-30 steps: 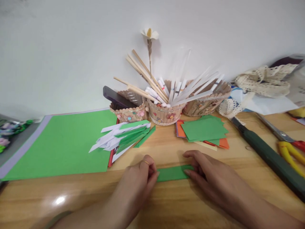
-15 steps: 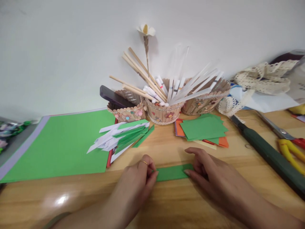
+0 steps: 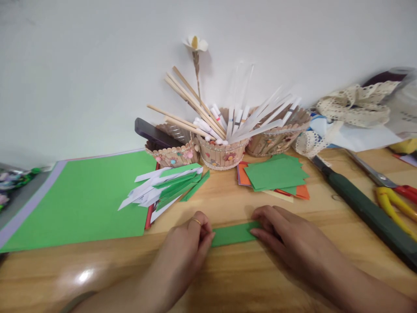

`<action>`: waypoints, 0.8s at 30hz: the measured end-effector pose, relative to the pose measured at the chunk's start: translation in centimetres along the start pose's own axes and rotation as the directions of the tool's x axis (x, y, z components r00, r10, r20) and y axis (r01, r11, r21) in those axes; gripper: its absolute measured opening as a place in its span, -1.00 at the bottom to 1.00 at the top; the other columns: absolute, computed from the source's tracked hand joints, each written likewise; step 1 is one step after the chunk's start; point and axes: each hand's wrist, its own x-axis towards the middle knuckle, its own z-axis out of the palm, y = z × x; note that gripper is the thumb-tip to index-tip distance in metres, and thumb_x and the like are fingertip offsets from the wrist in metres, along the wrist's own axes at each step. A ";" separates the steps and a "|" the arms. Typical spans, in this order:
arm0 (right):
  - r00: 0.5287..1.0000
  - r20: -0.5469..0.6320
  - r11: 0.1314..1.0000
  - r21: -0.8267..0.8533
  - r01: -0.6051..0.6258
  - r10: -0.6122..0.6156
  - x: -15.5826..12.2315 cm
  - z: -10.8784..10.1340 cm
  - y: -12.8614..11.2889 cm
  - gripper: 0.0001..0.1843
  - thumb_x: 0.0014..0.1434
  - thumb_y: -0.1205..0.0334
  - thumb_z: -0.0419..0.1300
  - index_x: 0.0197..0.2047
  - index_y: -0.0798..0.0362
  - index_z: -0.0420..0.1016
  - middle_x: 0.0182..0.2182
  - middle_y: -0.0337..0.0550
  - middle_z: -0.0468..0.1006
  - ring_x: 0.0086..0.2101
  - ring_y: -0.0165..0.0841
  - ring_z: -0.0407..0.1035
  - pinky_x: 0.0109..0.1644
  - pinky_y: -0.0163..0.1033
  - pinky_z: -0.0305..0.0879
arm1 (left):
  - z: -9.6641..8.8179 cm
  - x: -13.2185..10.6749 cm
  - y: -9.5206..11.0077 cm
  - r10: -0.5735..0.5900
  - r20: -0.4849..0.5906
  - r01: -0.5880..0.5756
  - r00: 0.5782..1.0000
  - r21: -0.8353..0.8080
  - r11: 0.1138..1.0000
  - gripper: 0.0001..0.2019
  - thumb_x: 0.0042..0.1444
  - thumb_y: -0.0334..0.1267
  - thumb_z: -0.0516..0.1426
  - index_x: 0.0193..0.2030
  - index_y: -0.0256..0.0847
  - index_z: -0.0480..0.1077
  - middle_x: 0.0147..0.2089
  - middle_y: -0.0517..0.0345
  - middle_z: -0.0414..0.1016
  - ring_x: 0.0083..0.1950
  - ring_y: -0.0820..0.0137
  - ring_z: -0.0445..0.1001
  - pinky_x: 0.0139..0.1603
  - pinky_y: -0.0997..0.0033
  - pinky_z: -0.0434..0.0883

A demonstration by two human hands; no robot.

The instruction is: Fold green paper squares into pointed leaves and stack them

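A narrow folded green paper strip (image 3: 233, 234) lies flat on the wooden table (image 3: 228, 282), between my two hands. My left hand (image 3: 187, 250), a ring on one finger, has its fingers curled and pinched on the strip's left end. My right hand (image 3: 283, 237) presses the strip's right end with its fingertips, fingers held together. Both forearms come in from the bottom edge.
Behind the hands lie a pile of green and white paper strips (image 3: 166, 187), a big green sheet (image 3: 84, 200) at the left, a stack of green and orange squares (image 3: 276, 176), and stick baskets (image 3: 223, 152) with skewers. A dark long tool (image 3: 361, 208) and yellow-handled scissors (image 3: 395, 204) lie at the right.
Both hands stay on the ends of the green strip; only the view has shifted slightly. The strip has not moved on the table.
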 end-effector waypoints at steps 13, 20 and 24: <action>1.000 -0.027 1.000 -0.011 0.004 -0.004 -0.2 0.4 0.2 -0.95 0.19 0.25 0.08 -0.27 0.03 0.27 -0.43 -0.18 0.46 -0.47 -0.30 0.41 -0.44 -0.22 0.35 | 0.0 0.0 0.1 0.009 0.005 -0.009 1.000 0.002 1.000 -0.93 0.11 -0.32 -0.04 -0.39 -0.16 0.17 -0.61 0.36 0.14 -0.59 0.45 0.19 -0.54 0.53 0.07; 1.000 -0.011 0.998 -0.062 0.017 -0.018 -0.3 0.3 0.0 -0.89 0.25 0.19 0.00 -0.26 0.03 0.27 -0.43 -0.16 0.45 -0.45 -0.30 0.39 -0.43 -0.22 0.32 | -0.1 -0.1 0.6 -0.052 0.054 0.041 0.997 0.197 0.979 -0.97 0.15 -0.35 -0.01 -0.31 -0.17 0.21 -0.58 0.35 0.21 -0.56 0.43 0.29 -0.52 0.51 0.09; 0.995 -0.032 0.991 -0.096 0.092 -0.095 -0.2 0.0 -0.3 -0.81 0.31 0.16 -0.10 -0.18 0.05 0.25 -0.40 -0.13 0.44 -0.42 -0.29 0.39 -0.43 -0.23 0.31 | -0.2 -0.4 0.9 -0.101 0.034 0.079 0.994 0.396 0.915 -0.94 0.16 -0.35 0.03 -0.22 -0.18 0.25 -0.58 0.35 0.25 -0.55 0.42 0.35 -0.52 0.51 0.10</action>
